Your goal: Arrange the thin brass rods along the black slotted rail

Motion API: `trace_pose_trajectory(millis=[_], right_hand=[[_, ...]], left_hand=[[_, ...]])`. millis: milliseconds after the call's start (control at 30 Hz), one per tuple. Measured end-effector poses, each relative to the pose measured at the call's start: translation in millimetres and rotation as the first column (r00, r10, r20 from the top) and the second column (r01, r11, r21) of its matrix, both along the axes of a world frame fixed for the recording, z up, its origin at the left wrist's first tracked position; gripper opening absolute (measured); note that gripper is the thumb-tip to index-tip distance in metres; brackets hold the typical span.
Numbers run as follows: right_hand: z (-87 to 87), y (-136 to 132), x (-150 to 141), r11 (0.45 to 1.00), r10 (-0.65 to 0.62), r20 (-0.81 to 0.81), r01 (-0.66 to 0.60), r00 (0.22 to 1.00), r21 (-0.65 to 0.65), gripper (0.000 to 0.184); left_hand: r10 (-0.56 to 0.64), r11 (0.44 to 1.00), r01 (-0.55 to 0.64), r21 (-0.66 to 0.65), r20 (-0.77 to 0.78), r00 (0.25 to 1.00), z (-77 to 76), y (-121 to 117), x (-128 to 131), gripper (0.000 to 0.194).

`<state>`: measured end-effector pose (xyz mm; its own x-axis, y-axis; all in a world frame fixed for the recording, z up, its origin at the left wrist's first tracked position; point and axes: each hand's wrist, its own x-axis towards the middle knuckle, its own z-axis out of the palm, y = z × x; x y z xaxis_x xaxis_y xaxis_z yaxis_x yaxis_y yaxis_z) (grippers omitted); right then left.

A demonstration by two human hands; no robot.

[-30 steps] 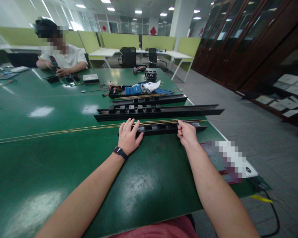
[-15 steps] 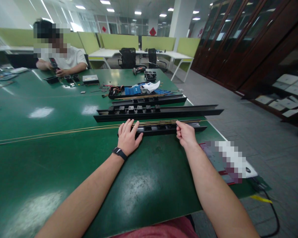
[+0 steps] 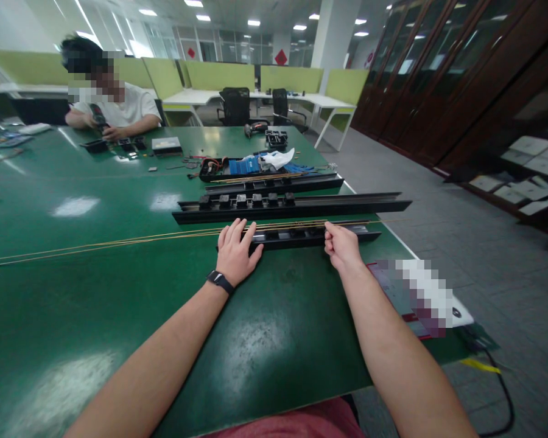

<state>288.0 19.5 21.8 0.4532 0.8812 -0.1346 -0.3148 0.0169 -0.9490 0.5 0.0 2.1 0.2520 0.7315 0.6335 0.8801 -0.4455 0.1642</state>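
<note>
Several long, thin brass-coloured rods (image 3: 119,244) run along a short black channel rail (image 3: 296,241) and stretch far out over the table to the left. My left hand (image 3: 235,250), with a dark band on its wrist, lies over the rail's left end. Its fingers are stretched and spread across the rods. At the rail's right part, my right hand (image 3: 342,245) is closed, thumb and forefinger pinching at the rods; how many it grips is too small to tell. Dark blocks sit inside the rail between my hands, partly covered by the rods.
Beyond lie a longer black rail (image 3: 347,205) with blocks and another rail (image 3: 301,184). A black tray (image 3: 214,176) holds blue items and wires. A power drill (image 3: 256,129) rests farther back. A co-worker (image 3: 132,109) sits far left. A laptop (image 3: 456,313) is at the right edge.
My hands, the rods and the rail look the same as before. Only the co-worker's head has shifted slightly.
</note>
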Motion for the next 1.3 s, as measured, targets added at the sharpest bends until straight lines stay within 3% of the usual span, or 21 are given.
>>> trace_pose_trajectory(millis=[1300], right_hand=[[1.3,-0.9,-0.5,1.000,-0.002,-0.010,0.002,1.000,-0.008,0.034]], left_hand=[[-0.006,1.000,0.006,-0.007,0.023,1.000,0.3,-0.3,0.2,0.057]])
